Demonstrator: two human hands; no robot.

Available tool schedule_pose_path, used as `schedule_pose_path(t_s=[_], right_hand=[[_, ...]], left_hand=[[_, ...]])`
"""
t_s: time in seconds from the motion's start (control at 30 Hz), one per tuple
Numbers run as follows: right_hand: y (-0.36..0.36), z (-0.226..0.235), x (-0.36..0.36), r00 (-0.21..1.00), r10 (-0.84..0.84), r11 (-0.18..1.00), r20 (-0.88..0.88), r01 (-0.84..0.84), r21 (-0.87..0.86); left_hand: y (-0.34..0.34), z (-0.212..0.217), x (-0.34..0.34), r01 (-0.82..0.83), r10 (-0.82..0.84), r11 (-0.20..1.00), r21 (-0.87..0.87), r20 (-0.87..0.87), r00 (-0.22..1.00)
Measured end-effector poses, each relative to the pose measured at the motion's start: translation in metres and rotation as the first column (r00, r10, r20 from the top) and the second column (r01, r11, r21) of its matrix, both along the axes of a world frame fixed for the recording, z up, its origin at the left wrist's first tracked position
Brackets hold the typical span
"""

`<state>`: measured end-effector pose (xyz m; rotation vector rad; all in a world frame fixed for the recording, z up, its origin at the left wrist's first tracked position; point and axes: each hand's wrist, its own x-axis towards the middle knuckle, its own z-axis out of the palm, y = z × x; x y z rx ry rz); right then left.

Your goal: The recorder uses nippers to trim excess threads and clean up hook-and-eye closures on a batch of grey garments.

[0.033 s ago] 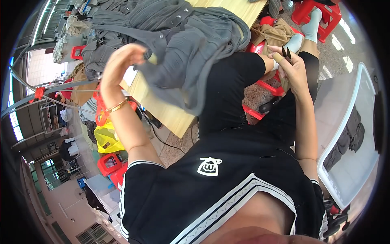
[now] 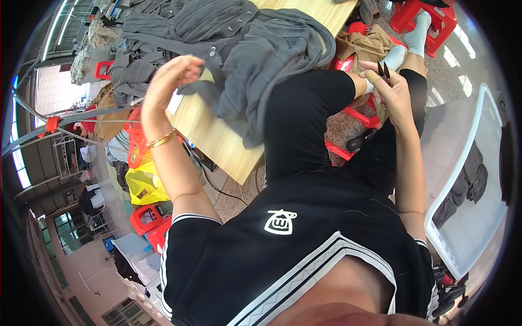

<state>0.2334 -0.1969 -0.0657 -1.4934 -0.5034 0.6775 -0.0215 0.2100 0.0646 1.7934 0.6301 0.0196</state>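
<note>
A heap of grey ribbed knit garments point(image 2: 272, 60) with small shiny snaps or buttons covers the far part of the pale wooden table point(image 2: 225, 146). My left hand point(image 2: 169, 81), a gold bangle on its wrist, is raised at the heap's left side. Its fingers are curled at the edge of a grey garment and seem to pinch it; the contact is partly hidden. The garment's near part is blurred. Over my right knee, my right hand point(image 2: 392, 95) is closed around small dark thread snips point(image 2: 384, 70), their two points upward and slightly apart. A yellowish cover wraps its thumb.
To the right stands a white plastic bin point(image 2: 435, 228) with dark grey cloth pieces point(image 2: 462, 185). Red stools point(image 2: 443, 24) and brown knitwear point(image 2: 367, 43) lie beyond my knees. A yellow bag point(image 2: 147, 182), another red stool point(image 2: 145, 219) and a cable point(image 2: 209, 182) are left.
My left hand has shifted slightly, its fingers now more curled. The near part of the grey garment has swung a little up and left. My right hand has stayed still.
</note>
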Motion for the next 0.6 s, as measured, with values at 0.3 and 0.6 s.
schedule_pose_path(t_s=[0.3, 0.6], right_hand=[[-0.003, -0.007, -0.007, 0.999, 0.037, 0.999, -0.036, -0.038, -0.013], [-0.021, -0.012, -0.008, 0.994, -0.073, 0.996, -0.085, 0.069, -0.057]], left_hand=[[0.013, -0.108, 0.084, -0.056, 0.169, 0.608, 0.792, -0.06, 0.984], [-0.054, -0.104, 0.086, -0.195, -0.084, 0.39, 0.9, 0.245, 0.966]])
